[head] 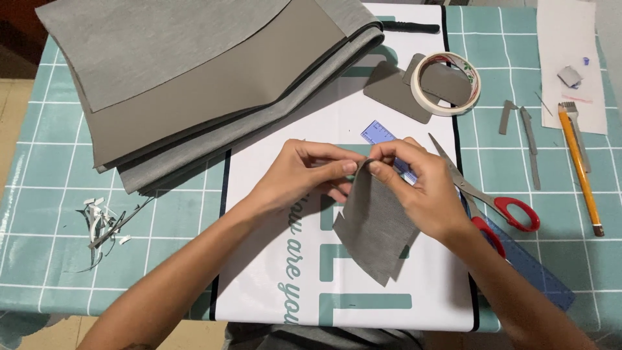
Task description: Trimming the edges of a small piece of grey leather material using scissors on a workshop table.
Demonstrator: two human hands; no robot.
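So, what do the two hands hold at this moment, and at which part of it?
Both the left hand and the right hand pinch one small grey piece of material at its top edge; the rest hangs below the fingers.

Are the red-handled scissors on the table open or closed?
Open. The scissors lie beside the right hand with their blades spread apart; one blade tip points up toward the tape roll.
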